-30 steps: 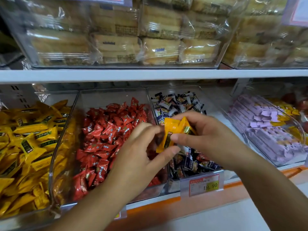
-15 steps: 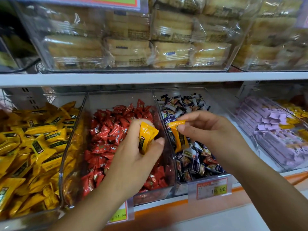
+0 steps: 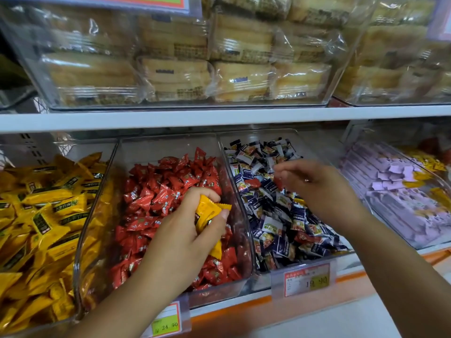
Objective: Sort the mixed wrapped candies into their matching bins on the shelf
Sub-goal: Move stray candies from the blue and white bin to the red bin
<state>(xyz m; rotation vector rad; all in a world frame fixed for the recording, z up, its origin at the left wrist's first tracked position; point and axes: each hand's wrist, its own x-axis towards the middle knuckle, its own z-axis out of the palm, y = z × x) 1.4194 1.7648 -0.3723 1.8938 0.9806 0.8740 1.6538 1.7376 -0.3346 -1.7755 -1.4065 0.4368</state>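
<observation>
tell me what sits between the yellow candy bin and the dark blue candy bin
The clear bin of red wrapped candies, seen in the head view; the left hand, gripping yellow candies, is over it.

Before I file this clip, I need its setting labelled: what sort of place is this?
Most likely a shop's loose-candy aisle: clear bins of wrapped candies sit under a white shelf, a price tag hangs at the front edge, and packaged cakes are stacked above.

A few yellow wrapped candies (image 3: 210, 212) are sitting squeezed in the left hand (image 3: 188, 237), above the red candies (image 3: 158, 191) in the middle bin (image 3: 158, 148). Red strays (image 3: 252, 182) are lying among the dark blue candies (image 3: 275, 230) beside it.
</observation>
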